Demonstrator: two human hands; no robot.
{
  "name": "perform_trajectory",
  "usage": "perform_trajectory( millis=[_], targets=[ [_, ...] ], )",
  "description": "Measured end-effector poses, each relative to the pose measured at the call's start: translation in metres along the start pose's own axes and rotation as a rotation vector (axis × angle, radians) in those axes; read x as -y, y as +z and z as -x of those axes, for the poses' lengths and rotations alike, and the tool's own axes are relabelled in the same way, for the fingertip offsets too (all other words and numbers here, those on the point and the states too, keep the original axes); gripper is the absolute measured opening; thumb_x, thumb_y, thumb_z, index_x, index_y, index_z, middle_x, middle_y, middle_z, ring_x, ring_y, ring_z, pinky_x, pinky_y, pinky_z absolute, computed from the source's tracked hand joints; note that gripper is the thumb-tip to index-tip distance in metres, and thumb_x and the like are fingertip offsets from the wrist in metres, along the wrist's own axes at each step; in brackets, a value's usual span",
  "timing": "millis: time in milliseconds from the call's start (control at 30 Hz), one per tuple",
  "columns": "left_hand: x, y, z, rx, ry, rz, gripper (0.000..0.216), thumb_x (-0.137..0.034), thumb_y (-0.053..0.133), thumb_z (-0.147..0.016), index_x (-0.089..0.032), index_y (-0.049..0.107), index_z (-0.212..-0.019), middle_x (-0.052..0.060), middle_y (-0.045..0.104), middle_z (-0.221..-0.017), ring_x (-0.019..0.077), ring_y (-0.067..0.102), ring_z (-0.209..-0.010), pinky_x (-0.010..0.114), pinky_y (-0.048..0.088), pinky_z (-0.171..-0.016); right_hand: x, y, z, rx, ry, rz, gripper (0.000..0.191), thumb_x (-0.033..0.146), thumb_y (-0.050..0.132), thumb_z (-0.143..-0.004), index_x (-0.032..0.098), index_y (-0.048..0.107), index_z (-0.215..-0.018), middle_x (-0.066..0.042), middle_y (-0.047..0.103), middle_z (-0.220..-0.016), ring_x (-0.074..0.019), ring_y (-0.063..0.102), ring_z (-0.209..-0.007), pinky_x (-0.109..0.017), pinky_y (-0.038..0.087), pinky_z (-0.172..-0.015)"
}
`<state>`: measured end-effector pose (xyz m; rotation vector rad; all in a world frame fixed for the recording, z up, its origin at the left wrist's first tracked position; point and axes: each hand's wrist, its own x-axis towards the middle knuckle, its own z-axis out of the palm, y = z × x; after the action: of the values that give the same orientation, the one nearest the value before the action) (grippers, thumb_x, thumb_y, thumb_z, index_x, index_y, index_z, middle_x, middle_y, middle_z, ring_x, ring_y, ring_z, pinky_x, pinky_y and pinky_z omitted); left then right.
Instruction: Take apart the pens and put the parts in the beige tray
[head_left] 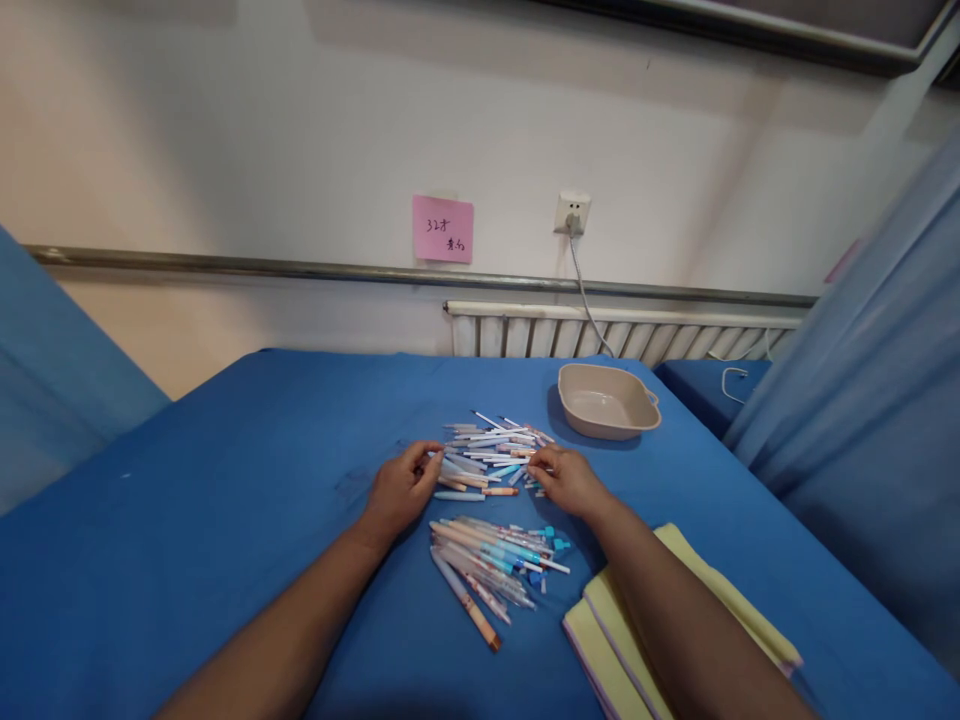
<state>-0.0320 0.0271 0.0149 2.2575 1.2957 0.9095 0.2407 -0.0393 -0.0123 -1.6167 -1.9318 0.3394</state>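
Note:
Two heaps of pens lie on the blue-covered table, one behind the other. The far heap of pens [491,440] mixes white, grey, orange and light-blue barrels, mostly lying sideways. At its left end my left hand [405,487] is curled, with thumb and fingertips against the pen ends. My right hand [568,478] is pinched at the right end of the same heap, and its fingers partly cover the pens there. Closer to me is the near heap of pens [487,555], with several blue caps or clips at its right side. Neither hand touches this one.
A beige plastic basin [607,400] stands at the back right. A folded yellow cloth [622,640] lies under my right forearm. Blue curtains [870,390] hang at both sides. Behind the blue sheet [225,520] are a radiator [525,335] and a wall socket [572,213] with a plugged-in cable.

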Motion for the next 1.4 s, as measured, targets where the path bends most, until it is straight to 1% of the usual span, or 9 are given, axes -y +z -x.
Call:
perform_trajectory(
  millis=[267,367,433,533,733,933,1167,1300,1400],
  targets=[
    [0.017,-0.01,-0.01,-0.299,-0.156,0.004,0.035,-0.042,0.045,-0.08,-0.016,0.063,-0.093,-0.002,0.057,-0.058,0.0139,0.051,-0.052,0.022,0.038,-0.051,0.01,0.002,0.001,0.069,-0.004,0.128,0.013,0.025,0.054,-0.085,0.02,0.064,-0.09,-0.005,0.065,-0.091,-0.0163,0.058,-0.084,-0.026,0.04,-0.075],
    [0.023,-0.009,-0.013,-0.343,-0.215,0.011,0.036,-0.044,0.046,-0.08,-0.015,0.063,-0.092,0.0,0.062,-0.064,0.0152,0.056,-0.056,0.023,0.04,-0.052,0.016,0.001,0.002,0.095,-0.029,0.166,0.013,0.024,0.053,-0.086,0.02,0.064,-0.09,-0.006,0.065,-0.094,-0.0176,0.058,-0.089,-0.027,0.039,-0.079],
    [0.024,-0.004,-0.014,-0.294,-0.221,0.046,0.037,-0.046,0.047,-0.08,-0.015,0.063,-0.093,0.001,0.062,-0.065,0.0161,0.057,-0.057,0.023,0.041,-0.053,0.021,0.0,0.003,0.079,-0.048,0.194,0.013,0.024,0.053,-0.085,0.019,0.064,-0.091,-0.007,0.064,-0.097,-0.0189,0.056,-0.093,-0.03,0.039,-0.082],
    [0.023,0.007,-0.012,-0.12,-0.162,0.144,0.039,-0.047,0.049,-0.08,-0.015,0.061,-0.099,0.002,0.065,-0.073,0.0178,0.061,-0.066,0.026,0.047,-0.06,0.032,0.001,0.006,0.054,-0.104,0.168,0.015,0.025,0.054,-0.085,0.018,0.063,-0.095,-0.008,0.062,-0.101,-0.0194,0.055,-0.096,-0.03,0.038,-0.085],
    [0.013,0.026,-0.005,0.099,0.019,0.096,0.028,-0.034,0.054,-0.078,-0.019,0.064,-0.1,0.006,0.067,-0.093,0.0212,0.062,-0.088,0.035,0.048,-0.081,0.055,0.008,0.014,0.277,-0.183,0.033,0.017,0.026,0.059,-0.078,0.021,0.063,-0.094,-0.003,0.066,-0.089,-0.016,0.059,-0.08,-0.024,0.04,-0.07],
    [0.009,0.024,-0.002,0.086,0.201,0.047,0.027,-0.019,0.051,-0.077,-0.022,0.065,-0.1,0.005,0.066,-0.104,0.0216,0.055,-0.104,0.038,0.042,-0.094,0.06,0.008,0.015,0.28,-0.211,0.113,0.022,0.016,0.055,-0.075,0.02,0.064,-0.095,-0.005,0.067,-0.092,-0.0183,0.059,-0.084,-0.026,0.039,-0.072],
    [0.008,0.021,-0.001,0.044,0.228,-0.003,0.021,-0.02,0.048,-0.082,-0.02,0.065,-0.094,0.005,0.067,-0.097,0.0197,0.058,-0.097,0.034,0.045,-0.088,0.065,-0.001,0.017,0.388,-0.16,0.132,0.023,0.023,0.056,-0.077,0.02,0.063,-0.1,-0.004,0.067,-0.094,-0.0173,0.059,-0.084,-0.024,0.039,-0.071],
    [0.006,0.021,0.0,0.039,0.237,0.021,0.02,-0.021,0.048,-0.082,-0.019,0.065,-0.092,0.005,0.067,-0.095,0.0196,0.059,-0.095,0.032,0.045,-0.086,0.063,0.002,0.016,0.353,-0.19,0.244,0.025,0.016,0.052,-0.077,0.019,0.063,-0.099,-0.007,0.066,-0.099,-0.0204,0.057,-0.092,-0.028,0.038,-0.078],
    [0.001,0.019,0.004,0.099,0.227,0.069,0.023,-0.024,0.05,-0.084,-0.019,0.063,-0.101,0.006,0.066,-0.1,0.0191,0.06,-0.095,0.031,0.045,-0.086,0.055,0.006,0.014,0.281,-0.159,0.153,0.02,0.017,0.051,-0.079,0.019,0.062,-0.096,-0.006,0.066,-0.092,-0.0181,0.058,-0.086,-0.026,0.039,-0.076]
  ],
)
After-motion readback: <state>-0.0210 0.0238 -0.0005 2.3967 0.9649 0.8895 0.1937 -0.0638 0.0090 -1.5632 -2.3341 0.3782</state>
